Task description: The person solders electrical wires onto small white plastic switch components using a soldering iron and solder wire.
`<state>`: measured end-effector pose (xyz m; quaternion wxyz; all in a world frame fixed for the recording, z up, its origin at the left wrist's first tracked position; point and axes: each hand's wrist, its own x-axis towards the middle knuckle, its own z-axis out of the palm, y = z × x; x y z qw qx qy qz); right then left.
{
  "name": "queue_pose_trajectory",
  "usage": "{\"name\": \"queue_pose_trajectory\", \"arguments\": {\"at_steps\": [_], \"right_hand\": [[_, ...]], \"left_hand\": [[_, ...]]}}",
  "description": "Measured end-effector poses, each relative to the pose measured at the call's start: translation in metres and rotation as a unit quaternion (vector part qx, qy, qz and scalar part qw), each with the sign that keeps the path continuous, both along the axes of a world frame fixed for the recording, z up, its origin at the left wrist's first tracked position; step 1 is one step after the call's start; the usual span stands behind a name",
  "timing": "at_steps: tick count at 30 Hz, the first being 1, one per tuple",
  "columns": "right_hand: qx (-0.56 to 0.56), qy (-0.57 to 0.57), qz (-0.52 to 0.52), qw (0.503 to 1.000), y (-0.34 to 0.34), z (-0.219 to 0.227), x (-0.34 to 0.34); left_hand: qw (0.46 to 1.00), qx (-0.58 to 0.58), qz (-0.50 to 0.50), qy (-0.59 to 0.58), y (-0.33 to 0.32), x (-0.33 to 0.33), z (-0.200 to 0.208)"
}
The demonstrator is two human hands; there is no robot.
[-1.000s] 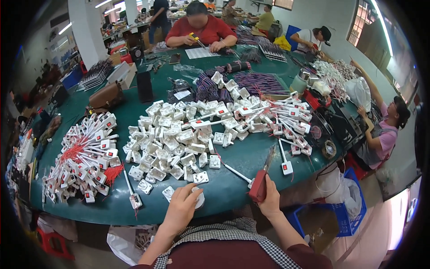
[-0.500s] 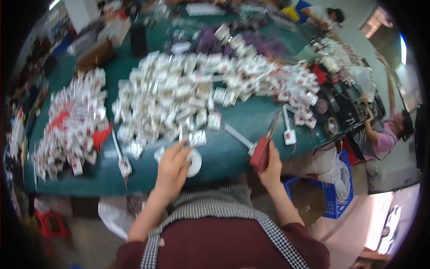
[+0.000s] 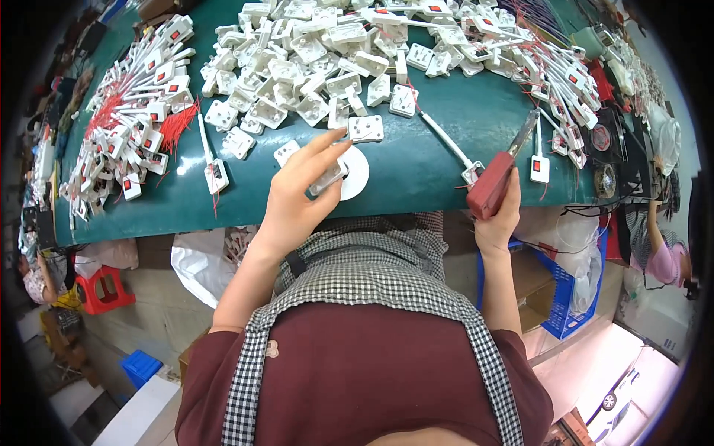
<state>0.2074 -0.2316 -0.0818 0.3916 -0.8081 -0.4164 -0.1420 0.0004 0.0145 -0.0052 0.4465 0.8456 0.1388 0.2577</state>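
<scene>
Gripping the red-handled tool (image 3: 491, 186) over the green table (image 3: 405, 175), the right hand (image 3: 500, 223) could nick the adjacent white switch (image 3: 541, 173) by tilting, while the spread left hand (image 3: 296, 195) apparently touches the white disc (image 3: 358, 178).

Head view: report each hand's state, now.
Left hand: fingers curved beside the white disc; grip cannot be told.
Right hand: closed, holding the red-handled tool.

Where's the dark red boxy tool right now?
Head view, right of centre: the dark red boxy tool is in the right hand, over the green table.
</scene>
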Motion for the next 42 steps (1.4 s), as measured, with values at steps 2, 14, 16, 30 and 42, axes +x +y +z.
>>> {"name": "queue_pose_trajectory", "arguments": {"at_steps": [2, 14, 16, 30, 42], "right_hand": [[0.031, -0.014, 0.007, 0.999, -0.002, 0.004, -0.001], [0.021, 0.01, 0.068, 0.997, -0.008, 0.006, -0.006], [0.027, 0.01, 0.07, 0.997, -0.01, 0.006, -0.001], [0.036, 0.057, 0.106, 0.992, -0.014, -0.012, 0.002], [0.128, -0.019, 0.05, 0.99, -0.005, -0.017, -0.009]], "left_hand": [[0.995, 0.094, 0.007, 0.028, -0.007, -0.004, 0.002], [0.965, 0.208, -0.015, 0.157, -0.027, 0.001, 0.023], [0.958, 0.22, -0.024, 0.183, -0.033, 0.011, 0.029], [0.943, 0.316, 0.07, 0.081, -0.028, 0.0, -0.015], [0.94, 0.333, 0.068, 0.043, -0.024, -0.001, -0.033]]}}
